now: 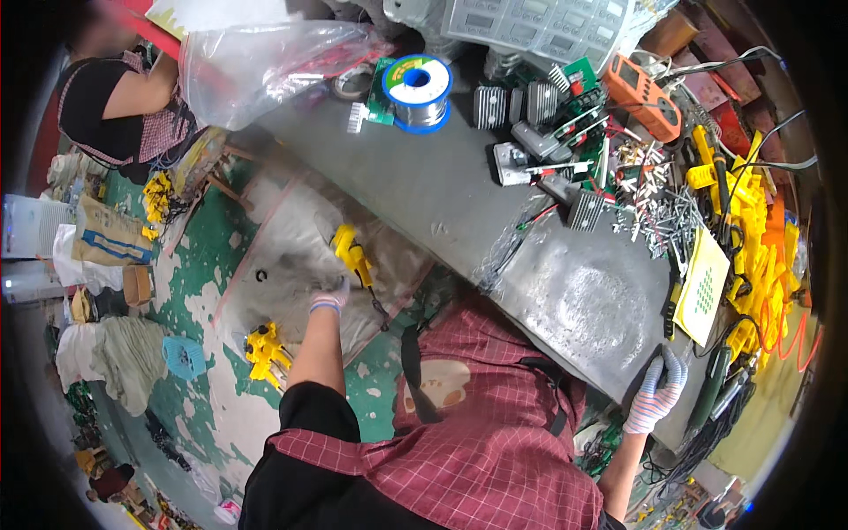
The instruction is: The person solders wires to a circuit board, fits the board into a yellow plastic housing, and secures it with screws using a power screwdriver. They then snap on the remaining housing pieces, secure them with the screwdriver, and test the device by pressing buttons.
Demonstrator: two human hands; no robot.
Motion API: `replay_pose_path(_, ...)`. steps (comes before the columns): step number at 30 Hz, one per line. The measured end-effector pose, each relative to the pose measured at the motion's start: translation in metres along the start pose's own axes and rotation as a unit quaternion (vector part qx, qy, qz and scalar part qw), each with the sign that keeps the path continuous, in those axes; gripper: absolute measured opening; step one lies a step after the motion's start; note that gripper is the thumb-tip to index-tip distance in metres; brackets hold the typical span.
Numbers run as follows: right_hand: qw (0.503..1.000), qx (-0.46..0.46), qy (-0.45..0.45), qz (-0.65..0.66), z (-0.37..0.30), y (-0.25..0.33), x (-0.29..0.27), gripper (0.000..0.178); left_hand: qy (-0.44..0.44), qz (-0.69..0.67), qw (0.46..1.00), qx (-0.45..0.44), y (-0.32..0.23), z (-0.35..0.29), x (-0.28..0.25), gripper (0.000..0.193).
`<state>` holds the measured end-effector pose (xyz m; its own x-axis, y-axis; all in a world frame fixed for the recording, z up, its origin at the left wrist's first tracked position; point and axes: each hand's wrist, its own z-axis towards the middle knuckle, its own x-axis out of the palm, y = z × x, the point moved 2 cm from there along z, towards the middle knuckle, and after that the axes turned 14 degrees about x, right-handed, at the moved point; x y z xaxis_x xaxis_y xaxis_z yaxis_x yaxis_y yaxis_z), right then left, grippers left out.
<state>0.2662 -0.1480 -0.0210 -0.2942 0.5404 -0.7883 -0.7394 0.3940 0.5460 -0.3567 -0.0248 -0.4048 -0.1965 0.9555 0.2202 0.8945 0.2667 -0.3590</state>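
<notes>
My left hand [329, 298], in a pale striped glove, reaches down over a whitish sheet [296, 234] on the floor left of the bench. Its fingers look stretched out, though they blend into the sheet. Just beyond them is a yellow tool-like piece [352, 254] with a dark cord end; I see no grip on it. A second yellow piece [265, 352] lies by the sheet's near edge. My right hand [658, 395], in a striped glove with grey fingertips, rests open at the bench's near right corner, fingers extended and holding nothing.
On the grey metal bench [380, 172] stand a solder wire spool [419, 93], finned heat sinks [541, 102], an orange meter [642, 97] and loose screws [662, 221]. A yellow card [702, 287] and yellow housings [760, 238] line the right side. Another person [124, 106] sits at far left.
</notes>
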Motion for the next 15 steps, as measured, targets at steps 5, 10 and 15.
replay_pose_path(5, 1.0, 0.008, -0.021, -0.018, 0.001, 0.009, 0.003, 0.021, 0.005, 0.148, 0.989, 0.0, 0.019, -0.051, 0.024, 0.023)
replay_pose_path(10, 1.0, 0.017, -0.021, 0.001, 0.005, 0.033, 0.0, 0.02, 0.24, 0.178, 0.879, 0.372, 0.034, -0.22, 0.104, 0.013)
replay_pose_path(15, 0.981, -0.15, 0.028, 0.124, 0.042, 0.119, -0.002, 0.026, 0.488, 0.243, 0.54, 0.641, 0.045, -0.403, 0.119, 0.02)
